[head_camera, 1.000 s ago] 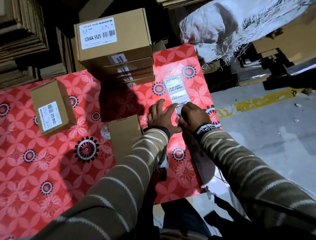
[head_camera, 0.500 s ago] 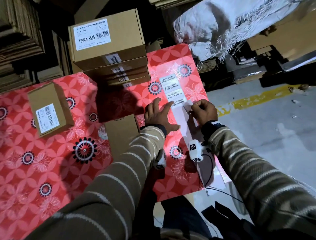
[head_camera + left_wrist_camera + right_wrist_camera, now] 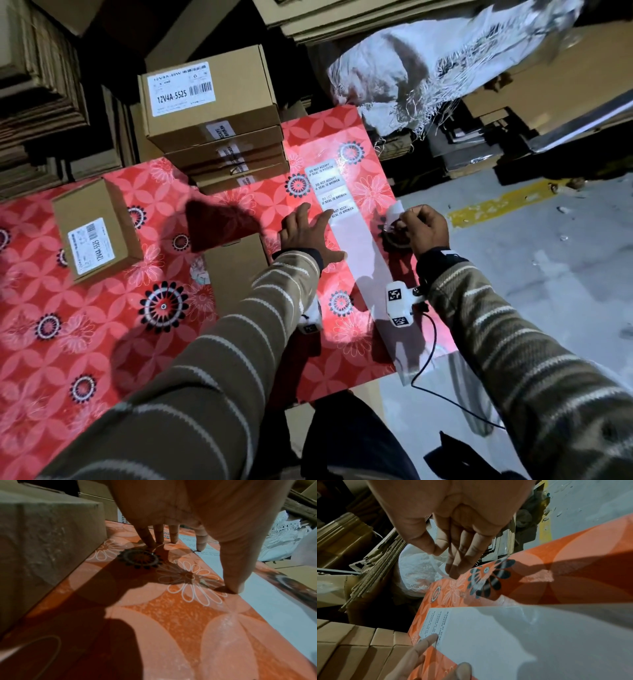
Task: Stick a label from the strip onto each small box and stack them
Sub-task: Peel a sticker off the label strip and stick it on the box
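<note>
A white label strip [image 3: 346,236] printed "DO NOT ACCEPT IF SEAL IS BROKEN" lies on the red floral tabletop [image 3: 102,329]. My left hand [image 3: 308,236] lies flat with spread fingers, its index fingertip and thumb pressing the strip [image 3: 267,601] down. My right hand [image 3: 419,228] is lifted just right of the strip and pinches a peeled white label [image 3: 394,213] between thumb and fingers; the label [image 3: 436,563] shows edge-on in the right wrist view. A plain small cardboard box [image 3: 236,270] sits just left of my left wrist. A stack of labelled boxes [image 3: 212,113] stands at the back.
Another box [image 3: 92,229] with a barcode sticker lies at the left of the table. Flattened cardboard [image 3: 37,85] is piled behind and to the left. A white woven sack [image 3: 428,65] lies past the table's right corner. Grey floor with a yellow line [image 3: 507,202] is at the right.
My right hand has peeled a label off the strip and drawn it up and to the right. The left hand has stayed pressed on the strip.
</note>
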Available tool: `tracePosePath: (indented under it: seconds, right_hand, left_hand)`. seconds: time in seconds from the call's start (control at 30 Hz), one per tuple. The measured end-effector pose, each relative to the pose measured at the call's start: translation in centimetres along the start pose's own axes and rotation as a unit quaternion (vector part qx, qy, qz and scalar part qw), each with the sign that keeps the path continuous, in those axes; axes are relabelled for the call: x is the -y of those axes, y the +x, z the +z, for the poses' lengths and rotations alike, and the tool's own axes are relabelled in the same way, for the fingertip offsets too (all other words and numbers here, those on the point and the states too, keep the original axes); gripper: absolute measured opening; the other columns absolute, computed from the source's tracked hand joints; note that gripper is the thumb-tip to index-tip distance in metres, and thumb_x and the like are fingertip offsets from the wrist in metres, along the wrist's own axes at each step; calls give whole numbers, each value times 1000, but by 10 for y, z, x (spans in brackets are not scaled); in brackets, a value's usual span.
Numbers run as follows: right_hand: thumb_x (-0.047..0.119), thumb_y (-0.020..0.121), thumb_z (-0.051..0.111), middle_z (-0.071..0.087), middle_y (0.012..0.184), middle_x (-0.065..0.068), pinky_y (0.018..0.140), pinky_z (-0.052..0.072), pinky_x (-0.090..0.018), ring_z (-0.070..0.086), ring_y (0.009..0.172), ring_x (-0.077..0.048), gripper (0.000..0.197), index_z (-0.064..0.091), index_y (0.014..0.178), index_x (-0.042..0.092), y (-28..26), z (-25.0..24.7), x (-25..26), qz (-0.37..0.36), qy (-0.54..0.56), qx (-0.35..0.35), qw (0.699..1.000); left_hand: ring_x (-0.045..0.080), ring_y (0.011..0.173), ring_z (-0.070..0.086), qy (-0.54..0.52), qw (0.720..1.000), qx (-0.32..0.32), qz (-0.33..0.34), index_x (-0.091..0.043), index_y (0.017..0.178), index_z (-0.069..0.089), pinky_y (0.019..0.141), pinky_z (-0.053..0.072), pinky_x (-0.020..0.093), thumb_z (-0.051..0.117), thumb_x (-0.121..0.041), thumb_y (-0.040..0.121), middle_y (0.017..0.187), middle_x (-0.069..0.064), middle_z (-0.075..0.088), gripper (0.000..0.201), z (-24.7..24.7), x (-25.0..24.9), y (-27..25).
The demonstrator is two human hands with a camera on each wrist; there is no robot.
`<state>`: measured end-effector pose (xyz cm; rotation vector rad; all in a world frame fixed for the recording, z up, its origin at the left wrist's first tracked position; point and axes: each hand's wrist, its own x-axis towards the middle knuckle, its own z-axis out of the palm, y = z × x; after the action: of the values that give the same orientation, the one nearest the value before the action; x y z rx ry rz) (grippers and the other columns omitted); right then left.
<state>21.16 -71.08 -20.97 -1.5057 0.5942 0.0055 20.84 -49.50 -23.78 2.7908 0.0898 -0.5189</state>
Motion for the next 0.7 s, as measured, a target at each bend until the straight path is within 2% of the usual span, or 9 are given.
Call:
tracePosePath:
  seconds: [0.07, 0.17, 0.27, 0.37, 0.47, 0.57, 0.7]
  right_hand:
    - [-7, 92, 52, 56, 45, 9, 47, 46, -18, 54, 42, -6, 28, 48, 69, 8, -6, -3, 2, -7, -5, 15, 1000]
    - [0, 89, 60, 61, 51, 7, 55, 50, -24, 58, 51, -13, 23, 54, 69, 9, -17, -6, 1, -7, -6, 37, 999]
    - [8, 82, 64, 62, 54, 3, 57, 51, -25, 60, 57, -20, 16, 54, 70, 9, -33, -3, 4, -6, 23, 61, 998]
    - [2, 87, 61, 60, 55, 4, 60, 53, -25, 62, 59, -17, 22, 52, 68, 9, -55, 6, 4, -8, 26, 93, 995]
    - [10, 80, 62, 61, 59, 2, 66, 56, -30, 63, 67, -22, 15, 52, 70, 11, -77, 23, -2, 3, 37, 126, 991]
    - [6, 84, 59, 61, 66, -6, 69, 53, -33, 62, 70, -24, 16, 53, 70, 12, -99, 44, -12, 16, 28, 156, 987]
    - [4, 88, 59, 64, 70, -9, 69, 54, -36, 63, 72, -26, 19, 54, 71, 11, -124, 73, -23, 31, 13, 190, 981]
  left_hand:
    - [31, 145, 11, -18, 1000, 3, 5, -49, 144, 31, 110, 29, 51, 80, -61, 62, 158, -1, 8, 96, -2, 1, -2]
    - [32, 148, 8, -49, 999, 7, 22, -47, 146, 30, 113, 28, 56, 78, -61, 66, 159, -2, 3, 95, -8, 6, -7]
    - [33, 143, 20, -71, 997, -20, 35, -41, 144, 38, 110, 34, 55, 75, -61, 69, 156, -3, 12, 86, -21, 14, -18]
    - [33, 135, 33, -101, 992, -54, 46, -33, 141, 47, 110, 37, 47, 73, -57, 73, 150, 6, 26, 77, -36, 36, -41]
    - [37, 126, 43, -110, 989, -96, 38, -24, 137, 55, 106, 40, 43, 77, -49, 72, 145, 14, 35, 73, -48, 72, -64]
    - [37, 130, 41, -67, 996, -64, -7, -23, 142, 51, 109, 38, 43, 80, -47, 72, 148, 16, 30, 79, -52, 113, -84]
    - [39, 137, 35, -61, 997, -38, -32, -25, 145, 46, 112, 34, 47, 76, -59, 68, 153, 16, 26, 90, -51, 149, -106]
